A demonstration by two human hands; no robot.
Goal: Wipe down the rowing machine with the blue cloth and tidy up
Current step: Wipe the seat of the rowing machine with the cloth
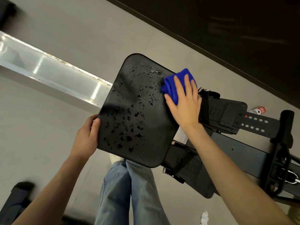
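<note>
Grey floor; cloth on seat

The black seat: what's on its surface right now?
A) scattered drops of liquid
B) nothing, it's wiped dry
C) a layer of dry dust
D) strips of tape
A: shiny beads of liquid lie scattered over most of the black seat, and the blue cloth sits only at one edge of it.
</note>
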